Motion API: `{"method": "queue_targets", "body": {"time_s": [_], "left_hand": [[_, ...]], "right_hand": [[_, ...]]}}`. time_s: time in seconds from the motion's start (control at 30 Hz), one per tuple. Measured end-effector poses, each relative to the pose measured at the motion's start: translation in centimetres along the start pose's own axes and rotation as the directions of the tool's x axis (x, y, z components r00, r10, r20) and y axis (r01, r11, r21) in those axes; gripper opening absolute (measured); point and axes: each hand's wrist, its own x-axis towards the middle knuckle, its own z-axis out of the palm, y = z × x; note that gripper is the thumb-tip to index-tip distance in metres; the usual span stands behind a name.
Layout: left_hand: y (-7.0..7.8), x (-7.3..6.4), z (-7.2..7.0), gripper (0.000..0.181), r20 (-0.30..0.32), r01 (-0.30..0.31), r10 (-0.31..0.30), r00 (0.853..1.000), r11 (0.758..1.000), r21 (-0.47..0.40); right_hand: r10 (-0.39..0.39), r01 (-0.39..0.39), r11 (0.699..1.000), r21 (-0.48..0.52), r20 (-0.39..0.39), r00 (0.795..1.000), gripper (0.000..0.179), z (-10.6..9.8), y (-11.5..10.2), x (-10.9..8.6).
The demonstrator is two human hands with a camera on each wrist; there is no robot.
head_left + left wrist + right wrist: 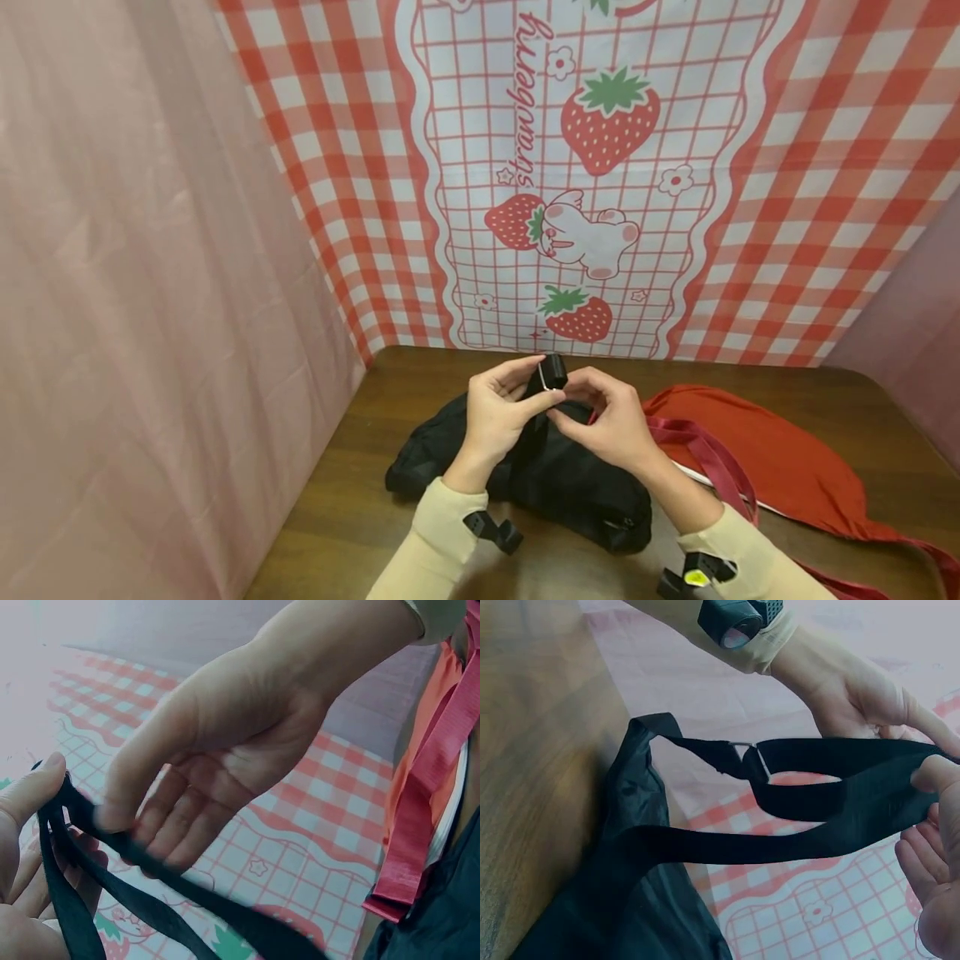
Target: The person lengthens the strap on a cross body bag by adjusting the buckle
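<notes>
Both hands hold the black webbing strap [810, 844] of a black fabric bag [577, 483], raised over the bag on the table. My left hand [495, 417] pinches the strap between thumb and fingers near its folded top. Opposite it, my right hand [611, 421] grips the strap with thumb and fingertips. A metal strap adjuster [751, 757] sits on the strap in the right wrist view, with a loop of webbing running through it. The bag lies on its side, partly hidden behind the hands and strap.
A red fabric bag [772, 458] with a dark pink strap [712, 454] lies right of the black bag, beside my right forearm. The brown wooden table [330, 500] meets a strawberry-print checked cloth [360, 208] at the back. A pale pink curtain [150, 292] hangs at the left.
</notes>
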Motion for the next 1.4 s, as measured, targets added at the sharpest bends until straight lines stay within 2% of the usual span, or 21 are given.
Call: {"method": "queue_targets", "body": {"time_s": [0.2, 0.47, 0.63, 0.8, 0.9, 0.97, 1.03, 1.17, 1.3, 1.4], "left_hand": [[-0.2, 0.0, -0.3, 0.043, -0.001, -0.008, 0.008, 1.000, 1.000, 0.008], [-0.2, 0.1, -0.2, 0.048, -0.019, -0.032, 0.031, 0.999, 0.998, -0.056], [-0.2, -0.1, 0.0, 0.045, -0.007, 0.001, -0.001, 1.000, 0.998, -0.055], [-0.3, -0.1, 0.0, 0.045, 0.004, -0.010, 0.010, 1.000, 0.999, -0.040], [-0.4, -0.2, -0.2, 0.046, 0.011, -0.021, 0.021, 1.000, 0.999, -0.026], [-0.5, -0.2, -0.4, 0.047, 0.015, -0.022, 0.022, 1.000, 1.000, -0.021], [-0.6, -0.3, -0.5, 0.047, 0.019, -0.021, 0.022, 1.000, 0.999, -0.024], [-0.9, -0.4, -0.6, 0.048, 0.056, -0.037, 0.039, 0.998, 0.999, -0.034], [-1.0, -0.5, -0.6, 0.048, 0.094, -0.076, 0.077, 0.993, 0.997, -0.012], [-1.1, -0.5, -0.4, 0.048, 0.117, -0.115, 0.111, 0.987, 0.993, 0.028]], "right_hand": [[0.000, 0.000, 1.000, 0.003, 0.042, 0.999, 0.043, -0.5, 0.2, -0.4], [-0.018, 0.019, 1.000, -0.012, 0.087, 0.996, 0.041, -0.5, 0.7, -0.8], [-0.037, 0.033, 0.998, 0.046, 0.097, 0.995, 0.043, -0.3, 0.3, -0.1], [-0.149, 0.132, 0.972, 0.192, 0.074, 0.986, 0.037, -1.1, -0.2, 1.0], [-0.143, 0.115, 0.960, 0.254, 0.092, 0.985, 0.035, -1.9, -0.7, 1.7], [-0.102, 0.064, 0.968, 0.241, 0.149, 0.984, 0.035, -2.4, -1.0, 2.3], [-0.052, 0.006, 0.981, 0.193, 0.233, 0.971, 0.036, -2.9, -1.3, 2.9], [0.016, -0.076, 0.986, 0.149, 0.370, 0.929, 0.037, -4.0, -1.7, 3.6], [0.017, -0.098, 0.983, 0.156, 0.452, 0.892, 0.035, -4.6, -1.7, 4.1], [0.008, -0.094, 0.983, 0.156, 0.479, 0.878, 0.034, -4.7, -1.6, 4.4]]}}
